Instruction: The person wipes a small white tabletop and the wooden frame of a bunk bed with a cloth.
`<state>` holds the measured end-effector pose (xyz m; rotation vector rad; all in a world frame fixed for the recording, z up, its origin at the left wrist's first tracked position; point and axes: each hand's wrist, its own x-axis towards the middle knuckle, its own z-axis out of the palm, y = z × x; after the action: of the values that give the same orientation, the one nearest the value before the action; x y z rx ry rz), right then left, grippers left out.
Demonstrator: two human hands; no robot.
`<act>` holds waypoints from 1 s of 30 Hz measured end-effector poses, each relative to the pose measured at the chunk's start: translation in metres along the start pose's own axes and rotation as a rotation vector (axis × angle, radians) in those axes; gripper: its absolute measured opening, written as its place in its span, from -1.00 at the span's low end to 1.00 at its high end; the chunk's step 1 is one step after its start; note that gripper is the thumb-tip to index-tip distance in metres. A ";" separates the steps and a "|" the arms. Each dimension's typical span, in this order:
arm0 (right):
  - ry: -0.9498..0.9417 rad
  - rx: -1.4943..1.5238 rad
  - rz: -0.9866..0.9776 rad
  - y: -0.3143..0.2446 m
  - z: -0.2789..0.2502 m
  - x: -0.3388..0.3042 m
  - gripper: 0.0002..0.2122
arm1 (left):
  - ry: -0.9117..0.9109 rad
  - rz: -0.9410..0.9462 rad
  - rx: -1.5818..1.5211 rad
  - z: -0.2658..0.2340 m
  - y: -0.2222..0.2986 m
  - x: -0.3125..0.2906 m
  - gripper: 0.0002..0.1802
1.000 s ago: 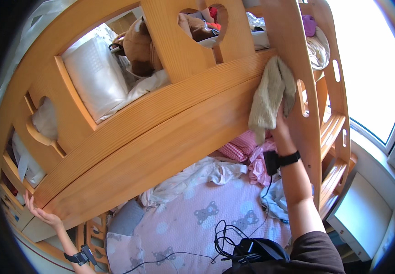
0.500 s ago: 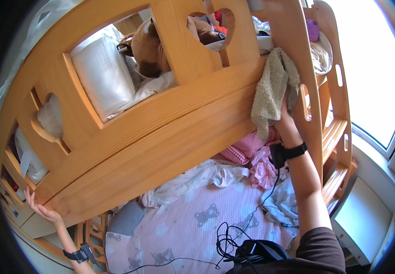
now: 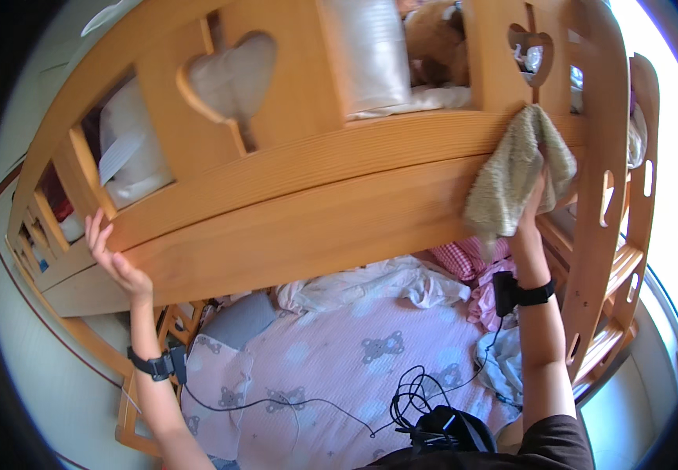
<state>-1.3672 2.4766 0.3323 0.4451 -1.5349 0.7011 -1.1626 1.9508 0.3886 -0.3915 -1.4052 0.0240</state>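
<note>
My right hand [image 3: 531, 207] has hold of a fuzzy olive-beige cloth [image 3: 515, 168], which lies against the wooden guard rail [image 3: 300, 223] of the upper bunk near its right end. The cloth drapes over most of my fingers and hangs below them. At the rail's left part, my left hand [image 3: 120, 254] rests on the wood with its fingers stretched out and nothing in them. Heart-shaped cut-outs and square gaps run along the rail above both hands.
Behind the rail are a plastic-wrapped white bundle [image 3: 366, 55] and a brown plush toy [image 3: 437, 47]. Below lies a pink bear-patterned bedspread [image 3: 331, 368] with rumpled bedding. A wooden ladder [image 3: 617, 274] stands at the right by the window. Black cables [image 3: 417, 395] lead to my wrist bands.
The view has turned toward the left, so the bunk appears further right. My left hand still touches the rail, and the cloth in my right hand remains against it.
</note>
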 end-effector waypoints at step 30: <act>-0.110 0.115 -0.234 -0.196 0.059 -0.007 -0.58 | 0.022 -0.009 -0.082 -0.002 -0.009 0.001 -0.60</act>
<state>-1.2815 2.2919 0.3583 0.7470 -1.5190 0.5914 -1.1624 1.9420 0.3922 -0.4526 -1.3892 -0.0450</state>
